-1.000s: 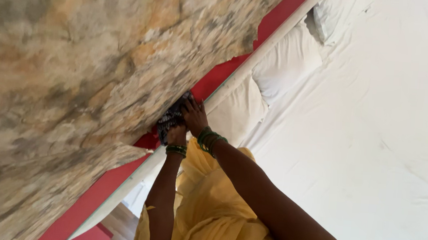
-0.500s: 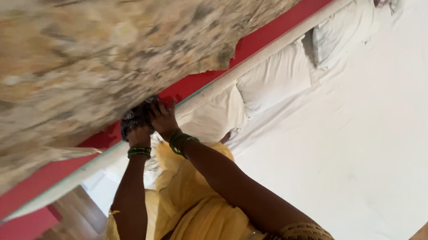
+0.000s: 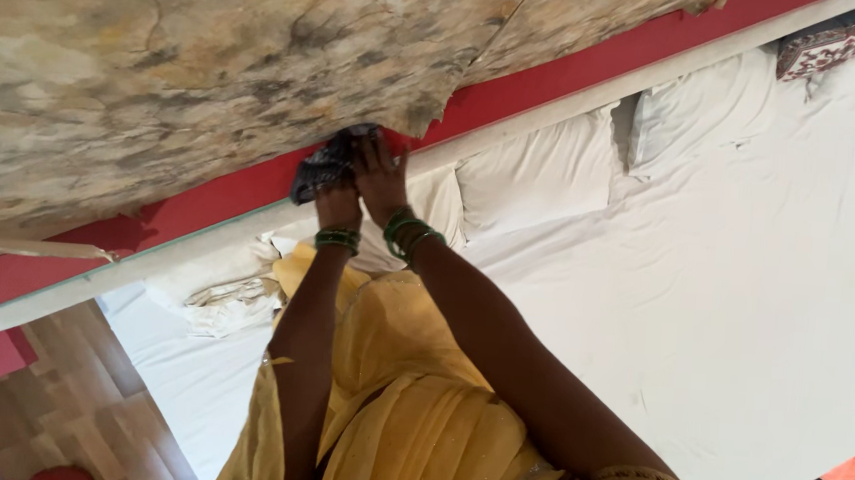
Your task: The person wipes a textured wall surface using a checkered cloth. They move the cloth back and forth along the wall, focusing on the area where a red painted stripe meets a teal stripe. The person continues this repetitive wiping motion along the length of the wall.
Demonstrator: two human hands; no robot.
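A dark, patterned, crumpled cloth (image 3: 328,163) is pressed against the red band of the wall (image 3: 240,192), just under the torn lower edge of the marbled tan and grey wall covering (image 3: 209,64). The left hand (image 3: 335,198) is curled closed around the cloth's lower part, gripping it. The right hand (image 3: 382,177) lies over the cloth's right side with fingers partly spread and flat, touching both cloth and wall. Both wrists carry green bangles (image 3: 337,239). A yellow draped garment (image 3: 406,399) hangs below the arms. To the right stretches a bed with a white sheet (image 3: 745,292), with white pillows (image 3: 542,173) lined along the white headboard rail (image 3: 598,97). Wooden plank flooring (image 3: 76,396) shows at lower left.
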